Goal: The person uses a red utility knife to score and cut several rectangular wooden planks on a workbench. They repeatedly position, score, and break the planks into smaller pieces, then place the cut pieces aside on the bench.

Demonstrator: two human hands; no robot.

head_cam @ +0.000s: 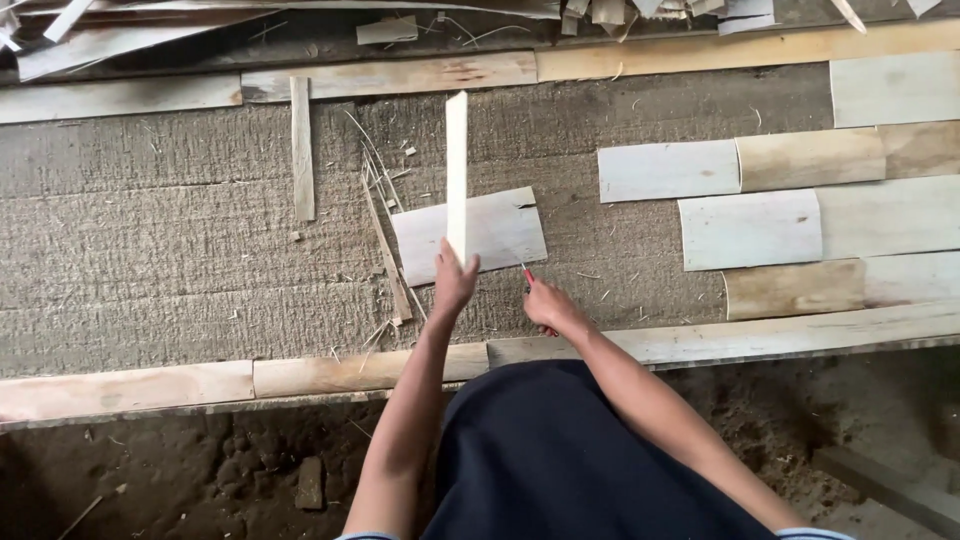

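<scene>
My left hand (455,280) grips the near end of a long narrow pale wood strip (457,170), which points away from me over the board. Under the strip lies a pale rectangular veneer sheet (495,232) with a small tear at its right edge. My right hand (545,305) rests just right of the sheet's near corner, closed on a small red-tipped tool (527,274), most of it hidden in the fist.
The grey rough board (180,250) carries a loose upright wood strip (302,150), thin splinters (385,220) and several veneer sheets (790,205) laid side by side at right. Wood slats (130,385) line its near edge; bare dirt (200,470) lies below.
</scene>
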